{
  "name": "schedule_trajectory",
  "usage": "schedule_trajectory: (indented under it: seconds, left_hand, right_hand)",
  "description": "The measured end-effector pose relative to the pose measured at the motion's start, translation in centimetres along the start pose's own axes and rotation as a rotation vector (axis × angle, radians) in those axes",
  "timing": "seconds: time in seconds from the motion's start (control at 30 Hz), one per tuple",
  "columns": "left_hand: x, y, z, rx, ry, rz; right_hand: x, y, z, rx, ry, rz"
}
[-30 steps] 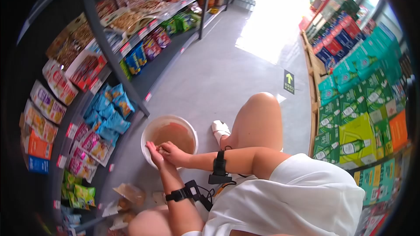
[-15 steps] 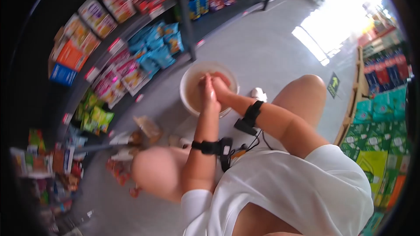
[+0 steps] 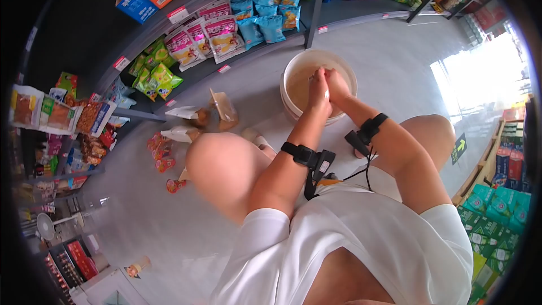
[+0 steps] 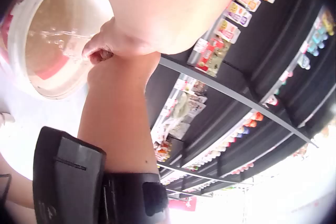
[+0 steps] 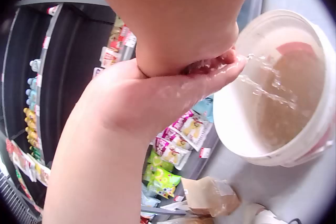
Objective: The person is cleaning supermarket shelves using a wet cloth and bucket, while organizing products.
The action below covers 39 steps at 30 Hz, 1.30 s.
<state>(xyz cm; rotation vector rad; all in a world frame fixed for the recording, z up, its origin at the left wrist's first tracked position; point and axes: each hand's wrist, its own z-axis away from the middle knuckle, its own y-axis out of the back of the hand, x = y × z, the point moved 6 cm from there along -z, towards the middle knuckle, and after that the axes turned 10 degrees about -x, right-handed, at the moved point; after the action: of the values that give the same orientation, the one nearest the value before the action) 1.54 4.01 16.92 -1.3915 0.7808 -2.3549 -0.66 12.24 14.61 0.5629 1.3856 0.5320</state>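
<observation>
A white bucket of murky brown water stands on the grey floor in front of a crouching person. Both hands are pressed together over it. My left hand lies against my right hand, and each wrist wears a black strap. In the left wrist view my left hand curls beside the bucket. In the right wrist view water runs from my right hand into the bucket. Something reddish shows between the palms. I cannot tell what it is.
Shelves of snack bags run along the left and behind the bucket. Brown paper bags and loose packets lie on the floor by my left knee. Green drink cartons are stacked on the right.
The head view has swung left and down, so bucket and hands now sit higher in the frame. The hands have risen out of the water and stay pressed together.
</observation>
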Motion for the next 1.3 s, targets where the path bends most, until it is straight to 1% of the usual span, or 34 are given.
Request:
schedule_trajectory:
  seconds: [0.03,0.1,0.13,0.17,0.2,0.23,0.3,0.33,0.37,0.4,0.43,0.5,0.53,0.57,0.63,0.67,0.77,0.8,0.87,0.97,1.07,1.17,1.2,1.23,1.3]
  left_hand:
    - [1.2,-0.6,0.5,-0.005,-0.009,-0.015]
    - [3.2,-1.2,0.8,-0.012,-0.03,-0.044]
    - [4.6,-2.1,1.3,-0.083,-0.104,-0.013]
    - [6.0,-2.8,1.9,-0.15,-0.179,0.016]
    - [7.0,-3.1,2.4,-0.218,-0.254,0.042]
    - [7.2,-3.0,2.5,-0.312,-0.234,0.106]
    - [7.2,-2.6,2.1,-0.511,-0.197,0.234]
    - [3.9,-0.9,-0.4,-0.449,-0.137,0.319]
    - [2.8,1.2,0.5,-0.06,-0.069,-0.113]
    - [-0.6,3.0,-1.3,-0.15,-0.035,-0.226]
    - [-4.9,5.9,-3.7,0.069,-0.057,-0.248]
    - [-5.1,6.3,-3.3,0.123,-0.103,-0.297]
    - [-3.8,5.6,-1.8,0.072,-0.076,-0.254]
    - [-3.0,5.4,0.4,0.11,0.019,-0.216]
    - [-0.8,4.5,2.6,0.16,0.164,-0.147]
    - [-1.3,4.4,3.0,0.147,0.242,-0.103]
    - [-1.8,3.4,3.5,-0.101,0.184,0.062]
    - [-1.8,3.6,3.7,-0.117,0.139,0.02]
    - [-0.6,3.7,4.3,-0.158,0.041,-0.074]
    - [0.4,3.3,5.2,-0.289,-0.107,-0.004]
    - [0.5,3.4,6.7,-0.179,-0.097,0.02]
    - [0.5,4.0,7.5,-0.193,-0.205,0.049]
    - [0.3,4.7,7.6,-0.179,-0.215,-0.008]
    - [0.3,5.2,7.6,-0.168,-0.229,-0.063]
    - [0.5,6.2,7.9,-0.113,-0.281,-0.227]
  right_hand:
    - [-3.8,2.5,1.0,-0.019,-0.034,0.003]
    - [-5.0,4.0,-0.2,-0.1,0.084,-0.144]
    - [-6.3,4.8,-0.8,-0.145,0.148,-0.217]
    - [-10.0,6.6,1.6,-0.254,-0.128,-0.553]
    - [-10.7,6.9,1.7,-0.255,-0.072,-0.676]
    - [-10.7,7.4,1.7,-0.253,-0.017,-0.8]
    - [-7.9,5.7,0.7,-0.233,0.011,-1.217]
    - [-4.8,4.1,0.0,-0.217,0.019,-1.424]
    - [4.2,0.6,-1.8,-0.106,-0.275,-1.117]
    - [7.2,-1.0,-0.6,-0.153,-0.315,-0.794]
    - [8.1,-1.8,0.5,-0.191,-0.339,-0.473]
    - [7.3,-2.5,0.4,-0.076,-0.321,-0.754]
    - [7.4,-2.8,1.3,-0.016,-0.331,-0.892]
    - [6.9,-3.4,2.4,-0.109,-0.322,-0.99]
    - [3.6,-2.4,2.0,-0.284,-0.249,-1.186]
    - [2.0,-1.6,2.8,-0.191,-0.232,-1.127]
    - [-0.3,-1.2,3.2,-0.338,-0.028,-1.071]
    - [-0.1,-0.7,3.7,-0.282,-0.067,-0.972]
    - [-1.6,1.7,4.9,-0.159,-0.133,-0.777]
    - [-2.5,4.2,6.7,-0.017,-0.219,-0.785]
    - [-3.4,5.6,7.9,0.002,-0.204,-0.749]
    - [-4.4,6.2,9.0,0.038,-0.143,-0.767]
    - [-4.9,6.5,9.2,0.058,-0.075,-0.777]
    - [-4.2,6.1,8.7,0.075,-0.072,-0.817]
    - [-4.4,6.1,8.8,0.074,-0.081,-0.71]
